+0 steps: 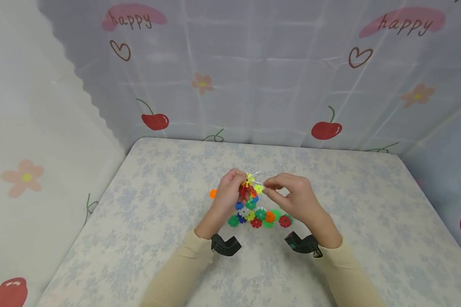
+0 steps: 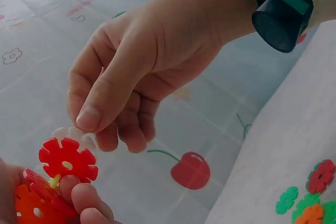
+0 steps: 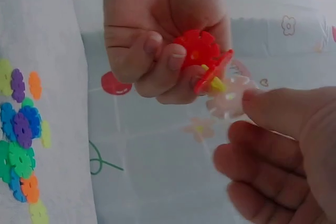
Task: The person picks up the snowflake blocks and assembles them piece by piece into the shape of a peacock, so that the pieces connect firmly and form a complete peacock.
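The left hand (image 1: 226, 194) grips a joined cluster of notched flower discs, with a yellow disc (image 1: 247, 180) on top and red ones below it. In the right wrist view its fingers curl round a red disc (image 3: 195, 51). The right hand (image 1: 297, 198) pinches a whitish clear disc (image 3: 229, 98) between thumb and forefinger, at the cluster's side. In the left wrist view that clear disc lies partly behind a red disc (image 2: 68, 161), and an orange disc (image 2: 37, 208) shows lower down. Whether the clear disc is slotted in cannot be told.
Loose discs lie on the table (image 1: 150, 238) below and between the hands, among them a green one (image 1: 233, 220), a red one (image 1: 285, 221) and an orange one (image 1: 269, 216). Another orange disc (image 1: 213, 194) is left of the left hand. A printed curtain (image 1: 249, 85) hangs behind.
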A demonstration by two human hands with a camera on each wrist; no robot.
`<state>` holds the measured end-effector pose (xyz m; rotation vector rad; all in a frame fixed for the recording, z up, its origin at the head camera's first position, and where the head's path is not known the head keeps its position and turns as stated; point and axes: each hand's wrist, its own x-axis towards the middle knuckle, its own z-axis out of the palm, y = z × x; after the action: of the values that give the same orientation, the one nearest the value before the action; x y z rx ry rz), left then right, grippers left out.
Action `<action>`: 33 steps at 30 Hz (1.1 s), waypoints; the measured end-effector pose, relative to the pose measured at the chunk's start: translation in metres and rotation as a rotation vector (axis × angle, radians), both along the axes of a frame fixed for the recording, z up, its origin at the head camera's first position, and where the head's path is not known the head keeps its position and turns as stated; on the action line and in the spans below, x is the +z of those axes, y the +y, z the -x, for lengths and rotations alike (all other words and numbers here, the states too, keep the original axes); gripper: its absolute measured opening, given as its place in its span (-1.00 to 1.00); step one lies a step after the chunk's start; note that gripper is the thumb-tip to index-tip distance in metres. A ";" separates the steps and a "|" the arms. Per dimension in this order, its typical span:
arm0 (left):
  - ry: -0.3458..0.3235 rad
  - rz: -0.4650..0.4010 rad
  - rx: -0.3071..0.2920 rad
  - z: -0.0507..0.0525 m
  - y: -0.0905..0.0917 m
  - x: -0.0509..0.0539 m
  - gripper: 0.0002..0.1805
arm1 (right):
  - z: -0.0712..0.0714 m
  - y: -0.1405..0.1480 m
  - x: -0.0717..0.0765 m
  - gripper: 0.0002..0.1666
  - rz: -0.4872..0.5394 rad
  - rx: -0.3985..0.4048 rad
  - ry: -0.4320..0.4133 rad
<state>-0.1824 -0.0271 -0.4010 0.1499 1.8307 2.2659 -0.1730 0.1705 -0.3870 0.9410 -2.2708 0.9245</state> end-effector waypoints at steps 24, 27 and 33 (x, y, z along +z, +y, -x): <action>-0.140 -0.180 0.086 0.006 0.003 -0.011 -0.83 | 0.017 0.004 -0.010 -0.61 -0.045 -0.329 -0.330; -0.261 -0.396 0.198 0.012 0.000 -0.015 -0.85 | 0.023 0.011 -0.015 -0.50 -0.314 -0.383 -0.694; -0.325 -0.569 0.272 0.015 -0.002 -0.015 -0.89 | 0.035 0.024 -0.036 -0.46 -0.616 -0.376 -0.960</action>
<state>-0.1976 -0.0291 -0.4159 -0.3774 1.0682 2.7418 -0.2075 0.1941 -0.4227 0.2116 -3.5117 0.5461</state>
